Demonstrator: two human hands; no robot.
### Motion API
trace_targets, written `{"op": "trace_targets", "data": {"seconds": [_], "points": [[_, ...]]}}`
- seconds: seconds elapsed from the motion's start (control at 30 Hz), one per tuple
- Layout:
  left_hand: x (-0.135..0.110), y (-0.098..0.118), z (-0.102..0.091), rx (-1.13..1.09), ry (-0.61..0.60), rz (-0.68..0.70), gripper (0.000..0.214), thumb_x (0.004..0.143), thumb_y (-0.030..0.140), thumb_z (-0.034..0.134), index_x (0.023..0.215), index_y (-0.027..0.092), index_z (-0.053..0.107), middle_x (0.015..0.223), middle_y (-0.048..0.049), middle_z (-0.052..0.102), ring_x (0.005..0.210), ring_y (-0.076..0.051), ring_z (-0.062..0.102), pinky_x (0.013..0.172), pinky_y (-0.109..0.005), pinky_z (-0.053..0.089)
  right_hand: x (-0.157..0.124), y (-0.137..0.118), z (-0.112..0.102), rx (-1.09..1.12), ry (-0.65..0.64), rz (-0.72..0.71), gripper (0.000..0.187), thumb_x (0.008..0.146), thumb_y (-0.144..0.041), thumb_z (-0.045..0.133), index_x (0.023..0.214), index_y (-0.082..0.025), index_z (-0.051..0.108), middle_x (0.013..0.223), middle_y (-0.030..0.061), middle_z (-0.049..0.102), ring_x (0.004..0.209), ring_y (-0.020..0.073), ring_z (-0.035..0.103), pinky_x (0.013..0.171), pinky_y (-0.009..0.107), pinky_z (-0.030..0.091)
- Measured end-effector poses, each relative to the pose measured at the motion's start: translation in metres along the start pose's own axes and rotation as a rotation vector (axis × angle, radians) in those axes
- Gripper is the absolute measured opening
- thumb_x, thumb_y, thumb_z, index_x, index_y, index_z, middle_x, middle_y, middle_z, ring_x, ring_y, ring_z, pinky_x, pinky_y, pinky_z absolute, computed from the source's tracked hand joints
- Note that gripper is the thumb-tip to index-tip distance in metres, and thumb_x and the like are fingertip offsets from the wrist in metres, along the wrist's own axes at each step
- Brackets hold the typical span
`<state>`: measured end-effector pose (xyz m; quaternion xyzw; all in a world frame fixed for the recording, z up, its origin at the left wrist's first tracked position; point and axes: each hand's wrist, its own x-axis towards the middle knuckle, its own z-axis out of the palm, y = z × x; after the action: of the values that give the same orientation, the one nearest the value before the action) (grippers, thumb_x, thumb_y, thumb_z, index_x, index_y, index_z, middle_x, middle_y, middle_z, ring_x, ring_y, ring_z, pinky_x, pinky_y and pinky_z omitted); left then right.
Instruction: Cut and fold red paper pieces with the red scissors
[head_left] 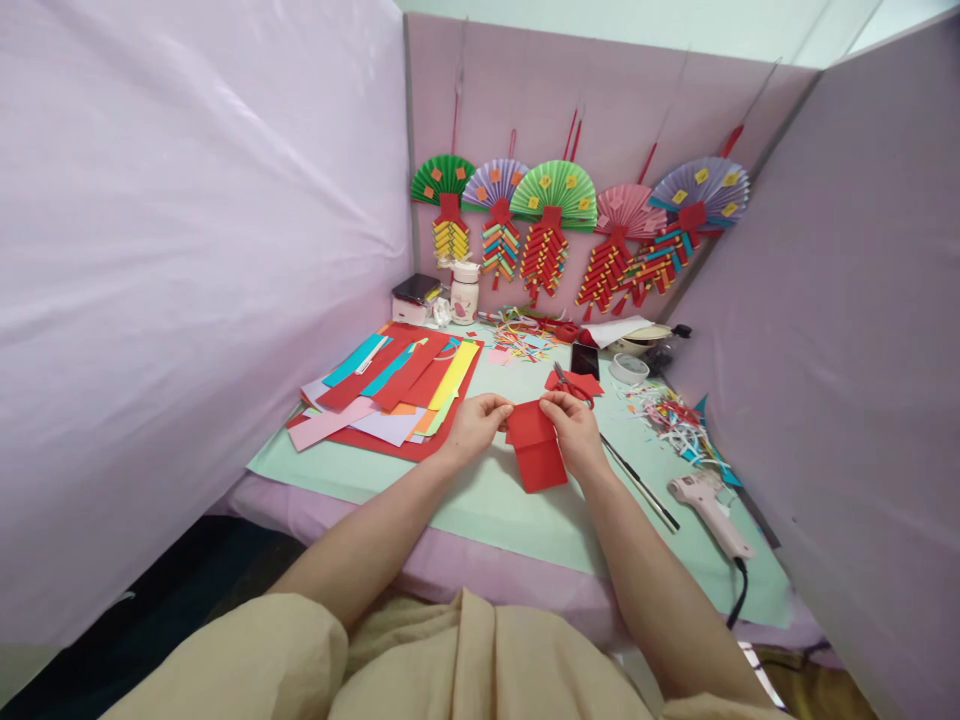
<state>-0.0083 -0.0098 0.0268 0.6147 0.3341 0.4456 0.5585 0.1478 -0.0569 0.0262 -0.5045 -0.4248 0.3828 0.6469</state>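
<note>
Between my two hands is a piece of red paper (538, 455) with a crease across it, its lower part hanging down over the table. My left hand (478, 425) pinches its upper left edge between thumb and fingers. At the upper right corner, my right hand (574, 425) grips the same paper in a pinch. Just beyond my right hand lie scissors (574, 388) with red handles, resting on more red paper (589, 381). A thin dark rod (641, 484) lies to the right of my right hand.
Coloured paper strips (405, 375) lie on a red sheet at left. At right are a glue gun (712, 515) with its cord, paper scraps (675, 420), a tape roll (628, 368) and a phone (585, 361). A white bottle (465, 293) stands behind. Paper fan decorations (553, 195) hang on the back wall.
</note>
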Motion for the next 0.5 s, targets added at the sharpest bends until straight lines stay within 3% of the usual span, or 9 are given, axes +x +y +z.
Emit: {"op": "trace_targets", "data": {"seconds": [0.17,0.33,0.5], "points": [[0.0012,-0.0031,0.0000,0.015,-0.021,0.000,0.022,0.074,0.034,0.063,0.080,0.014,0.067,0.076,-0.0039,0.068,0.070,-0.014,0.063,0.071,-0.030,0.053,0.0013,-0.0016,-0.0030,-0.011,-0.001,-0.025,0.024,0.068,-0.041,0.072,0.078,-0.021,0.062,0.073,-0.0009,0.062,0.067,0.0155,0.056,0.065,0.028,0.046],[0.0000,-0.0007,-0.0003,0.119,-0.059,0.144,0.030,0.076,0.033,0.065,0.102,0.017,0.067,0.102,-0.0082,0.069,0.095,-0.018,0.063,0.083,-0.030,0.050,0.0000,-0.0043,-0.0060,-0.118,-0.037,-0.064,0.023,0.072,-0.041,0.069,0.080,-0.021,0.062,0.074,0.0004,0.062,0.067,0.0164,0.055,0.064,0.029,0.044],[-0.0031,-0.0001,0.0002,0.203,-0.037,0.183,0.021,0.078,0.035,0.063,0.081,0.015,0.067,0.080,-0.0036,0.068,0.076,-0.016,0.061,0.071,-0.026,0.048,-0.0067,-0.0056,-0.0011,-0.237,-0.135,-0.128,0.018,0.076,-0.038,0.065,0.080,-0.020,0.062,0.074,0.0010,0.061,0.068,0.0159,0.054,0.063,0.028,0.042]]}}
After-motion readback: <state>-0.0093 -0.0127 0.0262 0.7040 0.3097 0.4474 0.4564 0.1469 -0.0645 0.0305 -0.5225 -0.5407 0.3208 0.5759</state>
